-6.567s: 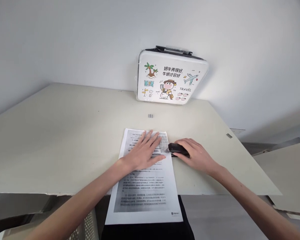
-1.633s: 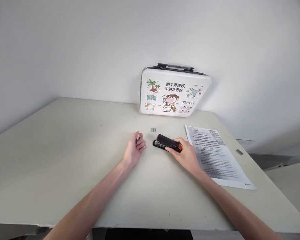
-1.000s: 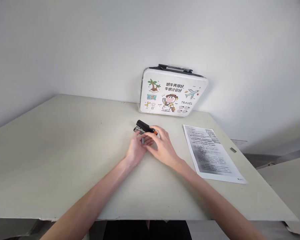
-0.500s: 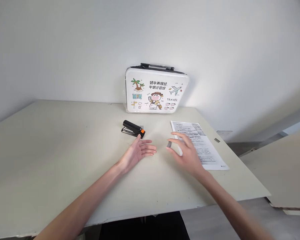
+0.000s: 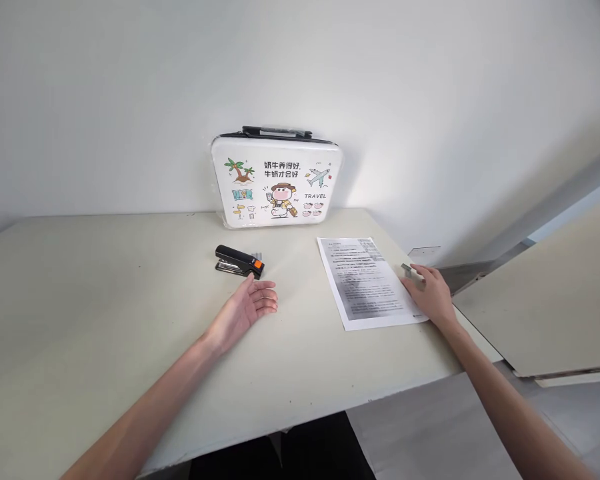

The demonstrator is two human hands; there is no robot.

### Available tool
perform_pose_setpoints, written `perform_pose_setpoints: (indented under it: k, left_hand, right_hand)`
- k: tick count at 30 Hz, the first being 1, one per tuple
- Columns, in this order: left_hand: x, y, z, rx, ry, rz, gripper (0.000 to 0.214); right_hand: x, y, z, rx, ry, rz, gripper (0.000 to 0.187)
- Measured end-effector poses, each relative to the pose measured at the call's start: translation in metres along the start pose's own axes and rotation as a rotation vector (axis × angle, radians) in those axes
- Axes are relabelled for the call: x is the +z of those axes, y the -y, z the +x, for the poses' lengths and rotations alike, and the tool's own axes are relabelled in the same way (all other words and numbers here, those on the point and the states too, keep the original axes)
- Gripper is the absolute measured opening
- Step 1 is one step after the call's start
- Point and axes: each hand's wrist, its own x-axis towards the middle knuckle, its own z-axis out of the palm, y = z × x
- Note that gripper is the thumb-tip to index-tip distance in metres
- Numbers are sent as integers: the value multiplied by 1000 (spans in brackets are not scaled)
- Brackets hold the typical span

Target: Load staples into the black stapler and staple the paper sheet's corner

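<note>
My left hand [image 5: 250, 303] rests palm up on the beige table [image 5: 105, 320], fingers loosely apart and holding nothing. Just beyond its fingertips lies a black stapler [image 5: 237, 261] with an orange end. My right hand [image 5: 429, 293] is at the table's right edge, beside a printed sheet [image 5: 367, 283]. Its fingers are curled, with a small grey staple strip [image 5: 407, 269] at their tips. Whether the strip is lifted or lying on the table I cannot tell.
A white illustrated carry case [image 5: 277, 177] with a black handle leans against the wall at the back. Another small grey staple strip [image 5: 258, 255] lies just behind the stapler. A second beige board [image 5: 545, 313] stands to the right, across a gap.
My right hand let go of the stapler, took a grey staple strip from my left hand, and carried it right past the sheet. My left hand opened. The view swung right.
</note>
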Motion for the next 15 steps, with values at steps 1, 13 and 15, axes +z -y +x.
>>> perform_pose_setpoints:
  k: [1,13,15]
  left_hand:
    - [0,0,0,3,-9,1,46]
    - [-26,-3,7,433,-343,869,28]
    - [-36,-5,13,500,-387,933,22]
  right_hand:
    - [-2,4,-4,-29,-4,13,55]
    - [-21,51,-63,-369,336,-4,49]
    - [-22,59,-71,-398,328,-14,50]
